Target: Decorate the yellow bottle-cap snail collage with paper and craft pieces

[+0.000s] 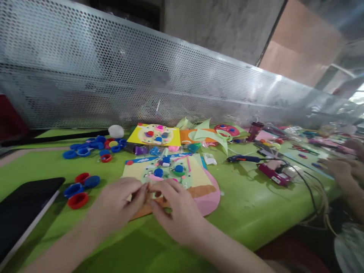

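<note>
My left hand (122,201) and my right hand (179,208) meet over the lower edge of a paper collage (201,178). Their fingertips are pinched together on a small brown piece (148,194), mostly hidden by the fingers. The collage has a pale yellow ground, a brown strip along the bottom and a light green round patch. Blue bottle caps (179,169) and a pink shape are stuck on that patch. A rounded pink sheet (212,197) sticks out from under the collage on the right.
Loose blue and red caps (77,201) lie at left, near a dark tablet-like device (25,212). Behind stands a second collage on yellow paper (133,138). A glue gun (244,158), a maroon box (274,174) and cables lie right. Another person's hands (341,168) are at far right.
</note>
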Available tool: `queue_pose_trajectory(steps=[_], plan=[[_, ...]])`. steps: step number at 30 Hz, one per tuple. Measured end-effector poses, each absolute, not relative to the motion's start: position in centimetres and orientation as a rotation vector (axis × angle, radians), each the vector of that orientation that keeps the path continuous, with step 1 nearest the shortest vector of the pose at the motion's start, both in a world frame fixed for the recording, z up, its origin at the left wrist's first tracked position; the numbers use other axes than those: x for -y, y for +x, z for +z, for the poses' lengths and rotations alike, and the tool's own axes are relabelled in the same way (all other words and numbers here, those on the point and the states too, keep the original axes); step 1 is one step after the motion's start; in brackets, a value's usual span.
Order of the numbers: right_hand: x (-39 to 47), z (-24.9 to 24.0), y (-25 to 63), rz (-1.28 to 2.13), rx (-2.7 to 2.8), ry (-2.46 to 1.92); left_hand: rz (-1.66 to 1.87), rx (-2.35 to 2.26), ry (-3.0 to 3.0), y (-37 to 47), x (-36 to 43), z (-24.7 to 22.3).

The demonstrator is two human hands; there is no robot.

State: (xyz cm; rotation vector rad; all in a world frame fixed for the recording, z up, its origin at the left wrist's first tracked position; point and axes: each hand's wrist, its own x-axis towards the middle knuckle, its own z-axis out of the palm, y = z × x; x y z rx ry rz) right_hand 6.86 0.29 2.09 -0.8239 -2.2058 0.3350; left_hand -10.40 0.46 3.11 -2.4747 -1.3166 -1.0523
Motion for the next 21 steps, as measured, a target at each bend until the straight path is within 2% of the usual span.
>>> queue_pose_trajectory(steps=[7, 9, 13, 16, 19, 21], plan=[[-2.0, 5.0, 4.7, 0.032, 2.44, -1.115, -1.098, 1.45, -2.435, -11.4, -1.0, 3.8], [-2.6, 5.1, 4.2, 0.198, 2.44, -1.096, -1.118, 1.411, -2.395, -11.6, -1.2, 3.8], [-3.9, 3.9, 4.7, 0.74, 2.274, -0.921, -1.094, 1.226, -2.388, -11.9, -1.3, 3.5], [-4.5, 3.3, 5.7, 0.965, 2.077, -0.806, -1.026, 1.291, -2.406, -12.0, -1.7, 2.9], [-4.7, 3.5, 6.5, 1.048, 2.084, -0.762, -0.843, 1.538, -2.53, -12.3, -2.3, 2.1], [-4.6, 3.6, 6.6, 0.947, 2.187, -0.783, -0.712, 1.605, -2.606, -12.3, -2.6, 1.7]])
